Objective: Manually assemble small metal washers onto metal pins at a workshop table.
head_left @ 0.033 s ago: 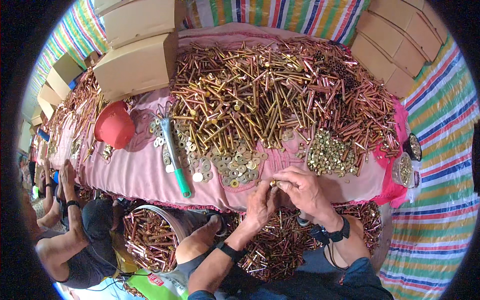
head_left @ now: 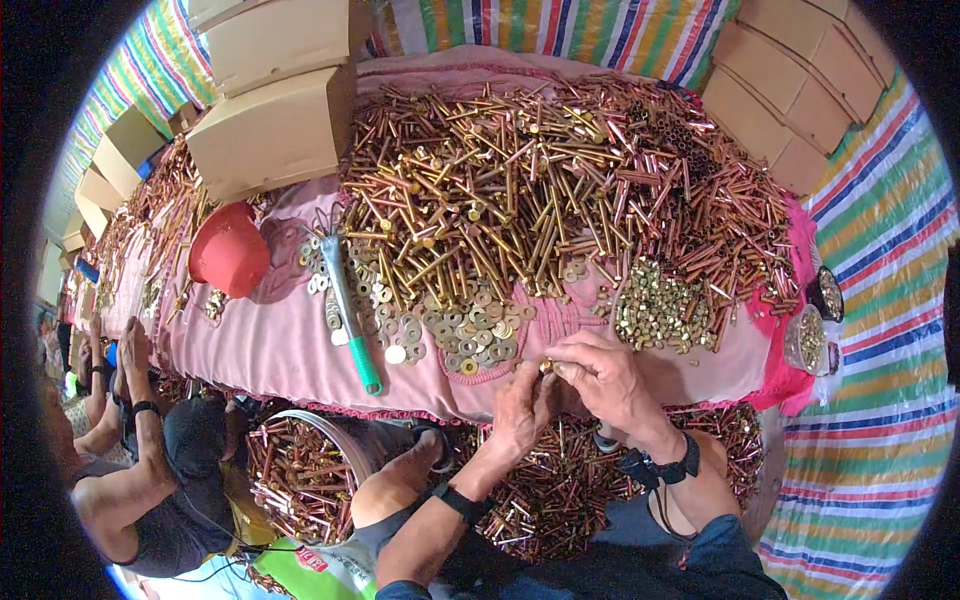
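Over the near edge of the pink cloth my two hands meet. A small brass-coloured piece point(head_left: 546, 367), which looks like a nut, shows between their fingertips. My left hand point(head_left: 518, 408) is closed on it from the left; whatever else lies inside its fingers is hidden. From the right, the thumb and fingers of my right hand point(head_left: 603, 382) pinch at the same piece. Flat metal washers point(head_left: 475, 335) lie in a heap just beyond my left hand. Past my right hand is a pile of small brass-coloured nuts point(head_left: 655, 310). Long bolts point(head_left: 480, 200) cover the cloth farther back.
Metal sleeves point(head_left: 690, 150) lie at the back right. A green-handled hand rake point(head_left: 358, 345) and a red bowl point(head_left: 230, 250) are on the left. Cardboard boxes point(head_left: 265, 130) stand behind. Below, a bucket of bolts point(head_left: 305, 475) stands beside my knee. A co-worker's arm point(head_left: 140, 450) is at far left.
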`<state>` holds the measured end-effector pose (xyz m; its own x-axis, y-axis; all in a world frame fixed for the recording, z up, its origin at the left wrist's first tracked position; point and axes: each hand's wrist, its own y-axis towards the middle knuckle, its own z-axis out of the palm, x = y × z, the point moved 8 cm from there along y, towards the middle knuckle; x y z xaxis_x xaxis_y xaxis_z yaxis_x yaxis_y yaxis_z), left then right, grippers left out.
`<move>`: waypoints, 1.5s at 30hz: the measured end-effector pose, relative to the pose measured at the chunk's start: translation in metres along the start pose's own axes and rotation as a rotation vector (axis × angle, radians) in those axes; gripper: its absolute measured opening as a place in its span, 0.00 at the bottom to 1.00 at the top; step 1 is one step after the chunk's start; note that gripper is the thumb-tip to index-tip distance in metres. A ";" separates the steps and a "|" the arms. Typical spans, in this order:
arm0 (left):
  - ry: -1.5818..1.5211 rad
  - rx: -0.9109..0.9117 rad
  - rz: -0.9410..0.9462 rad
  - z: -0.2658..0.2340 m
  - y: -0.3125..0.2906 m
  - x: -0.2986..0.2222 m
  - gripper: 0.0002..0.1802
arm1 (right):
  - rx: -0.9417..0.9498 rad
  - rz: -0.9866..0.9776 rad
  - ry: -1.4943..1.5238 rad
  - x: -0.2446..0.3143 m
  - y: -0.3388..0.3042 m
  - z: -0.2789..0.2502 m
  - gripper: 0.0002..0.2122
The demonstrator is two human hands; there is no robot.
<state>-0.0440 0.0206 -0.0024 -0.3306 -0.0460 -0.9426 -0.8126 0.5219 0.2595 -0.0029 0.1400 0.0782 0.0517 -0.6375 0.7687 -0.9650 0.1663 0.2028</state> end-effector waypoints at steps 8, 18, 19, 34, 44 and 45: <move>-0.024 0.065 -0.075 0.005 -0.003 0.011 0.06 | -0.034 0.022 0.247 -0.004 -0.003 0.004 0.10; -0.042 0.070 -0.048 0.005 -0.007 0.017 0.13 | -0.088 -0.277 -0.011 0.024 -0.002 0.004 0.08; -0.038 0.083 -0.071 0.005 -0.007 0.019 0.13 | -0.092 -0.277 -0.031 0.025 -0.001 0.003 0.08; 0.015 0.130 -0.027 0.002 -0.005 0.004 0.13 | -0.038 -0.135 -0.121 0.023 -0.001 0.002 0.15; 0.021 0.093 0.077 0.001 -0.003 0.001 0.15 | 0.001 -0.078 -0.007 0.008 0.000 0.004 0.14; 0.003 0.085 0.073 0.001 -0.004 0.002 0.16 | -0.003 -0.033 0.018 0.008 -0.001 0.005 0.15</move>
<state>-0.0409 0.0191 -0.0054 -0.3887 -0.0077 -0.9213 -0.7428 0.5943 0.3084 -0.0033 0.1312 0.0809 0.0881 -0.6290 0.7724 -0.9619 0.1478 0.2301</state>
